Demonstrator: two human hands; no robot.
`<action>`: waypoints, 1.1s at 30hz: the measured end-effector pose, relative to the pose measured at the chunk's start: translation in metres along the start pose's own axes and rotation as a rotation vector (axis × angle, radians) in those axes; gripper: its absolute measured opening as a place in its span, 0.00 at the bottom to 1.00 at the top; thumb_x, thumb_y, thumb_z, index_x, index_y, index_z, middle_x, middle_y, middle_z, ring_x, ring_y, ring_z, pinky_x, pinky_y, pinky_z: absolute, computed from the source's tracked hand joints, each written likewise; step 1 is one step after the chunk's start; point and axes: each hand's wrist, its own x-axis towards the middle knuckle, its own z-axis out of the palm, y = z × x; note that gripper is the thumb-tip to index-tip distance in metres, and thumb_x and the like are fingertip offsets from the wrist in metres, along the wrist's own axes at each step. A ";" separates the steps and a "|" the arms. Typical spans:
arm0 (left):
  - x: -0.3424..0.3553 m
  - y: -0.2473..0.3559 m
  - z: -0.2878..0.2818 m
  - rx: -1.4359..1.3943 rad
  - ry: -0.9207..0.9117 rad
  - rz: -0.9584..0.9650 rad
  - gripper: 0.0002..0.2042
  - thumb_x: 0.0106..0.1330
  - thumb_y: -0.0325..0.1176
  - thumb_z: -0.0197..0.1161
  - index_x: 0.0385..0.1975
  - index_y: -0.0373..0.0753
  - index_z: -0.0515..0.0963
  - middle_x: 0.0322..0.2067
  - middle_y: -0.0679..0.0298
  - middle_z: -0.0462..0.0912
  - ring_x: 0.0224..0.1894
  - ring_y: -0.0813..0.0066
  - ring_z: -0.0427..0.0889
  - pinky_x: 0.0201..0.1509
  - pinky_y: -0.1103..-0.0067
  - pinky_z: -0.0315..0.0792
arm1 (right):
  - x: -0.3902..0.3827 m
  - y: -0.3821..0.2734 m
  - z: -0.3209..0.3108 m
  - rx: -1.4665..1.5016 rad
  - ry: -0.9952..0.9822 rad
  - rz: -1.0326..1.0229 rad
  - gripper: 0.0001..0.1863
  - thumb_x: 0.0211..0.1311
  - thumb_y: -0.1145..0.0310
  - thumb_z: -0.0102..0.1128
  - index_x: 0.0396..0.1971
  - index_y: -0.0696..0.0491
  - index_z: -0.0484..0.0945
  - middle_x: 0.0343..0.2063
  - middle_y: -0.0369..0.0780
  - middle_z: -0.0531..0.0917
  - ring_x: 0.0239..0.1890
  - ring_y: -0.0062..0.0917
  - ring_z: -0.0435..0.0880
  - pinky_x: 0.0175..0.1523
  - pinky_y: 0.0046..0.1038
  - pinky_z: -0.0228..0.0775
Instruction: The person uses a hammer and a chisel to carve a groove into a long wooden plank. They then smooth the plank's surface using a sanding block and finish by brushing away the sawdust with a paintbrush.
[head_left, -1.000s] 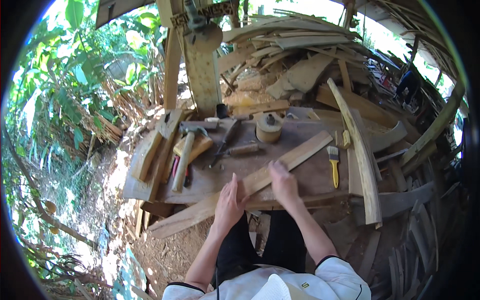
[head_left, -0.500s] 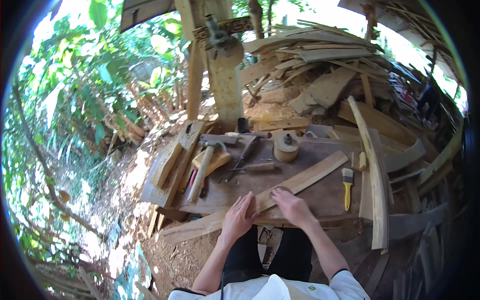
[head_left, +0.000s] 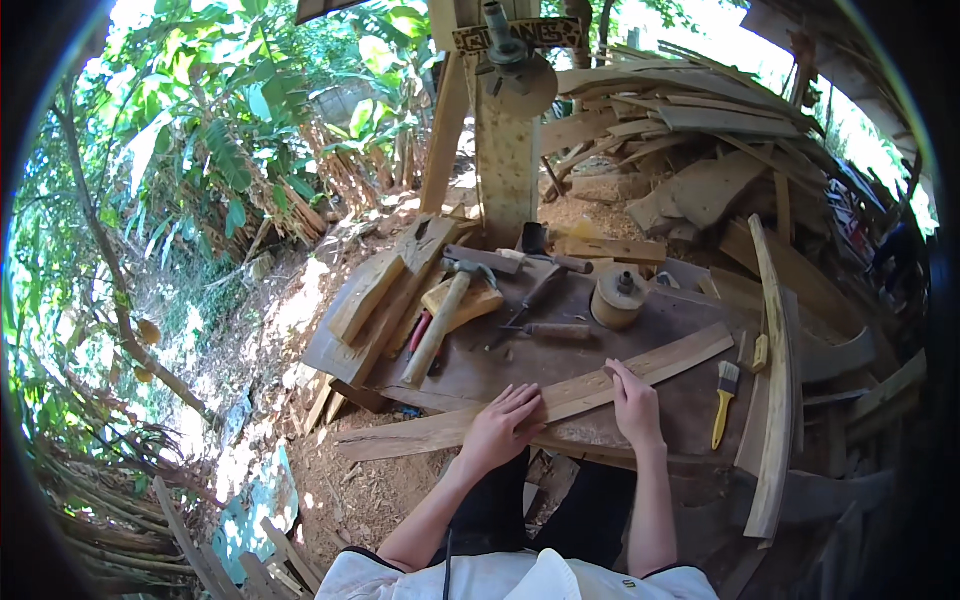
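A long pale board (head_left: 680, 353) lies diagonally across the workbench's near edge, its left end overhanging. My left hand (head_left: 505, 425) rests on the board with fingers stretched out together. Further right along it, my right hand (head_left: 635, 405) is bent at the fingertips on the board's surface; whatever is under those fingers is hidden. Beside the board at right lies a yellow-handled paintbrush (head_left: 723, 400). Behind it are a wooden-handled hammer (head_left: 442, 325), red-handled pliers (head_left: 419, 333), a wooden-handled tool (head_left: 557, 330) and a round wooden block with a metal spindle (head_left: 617, 304).
The brown bench (head_left: 470, 372) carries planks (head_left: 365, 315) at left and a long curved pale slat (head_left: 768, 450) at right. A post (head_left: 500, 170) with a hanging metal tool (head_left: 515, 90) stands behind. Timber piles (head_left: 700, 120) fill the back right; foliage (head_left: 230, 160) the left.
The view has swung, so the scene sits further right. My right hand's fingers have shifted and curled on the board; the dark piece glimpsed under them half a second ago is hidden now.
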 end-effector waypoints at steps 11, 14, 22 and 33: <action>0.006 0.004 0.000 0.014 -0.030 0.004 0.26 0.65 0.37 0.73 0.61 0.32 0.79 0.66 0.50 0.78 0.69 0.51 0.76 0.77 0.61 0.66 | 0.007 0.010 -0.004 -0.247 0.047 0.101 0.21 0.69 0.78 0.52 0.60 0.59 0.79 0.62 0.52 0.80 0.66 0.46 0.79 0.69 0.43 0.74; 0.005 0.004 -0.002 0.031 -0.008 -0.013 0.28 0.62 0.36 0.76 0.62 0.32 0.79 0.65 0.50 0.79 0.68 0.51 0.76 0.76 0.61 0.68 | -0.014 -0.025 0.024 -0.007 -0.185 -0.263 0.21 0.69 0.79 0.52 0.60 0.59 0.79 0.62 0.52 0.80 0.65 0.46 0.79 0.68 0.42 0.74; 0.008 0.010 0.002 -0.019 0.017 -0.120 0.34 0.57 0.32 0.79 0.65 0.30 0.76 0.64 0.47 0.80 0.68 0.50 0.78 0.74 0.63 0.70 | -0.007 -0.041 0.058 -0.137 -0.021 -0.108 0.21 0.67 0.75 0.52 0.58 0.62 0.79 0.60 0.52 0.82 0.66 0.45 0.79 0.70 0.41 0.72; -0.085 -0.031 -0.081 0.369 0.060 -0.298 0.40 0.46 0.36 0.85 0.63 0.34 0.79 0.68 0.49 0.76 0.71 0.49 0.73 0.74 0.58 0.67 | -0.005 -0.042 0.052 0.078 -0.048 -0.066 0.18 0.70 0.76 0.57 0.58 0.60 0.81 0.59 0.49 0.84 0.65 0.44 0.80 0.73 0.40 0.70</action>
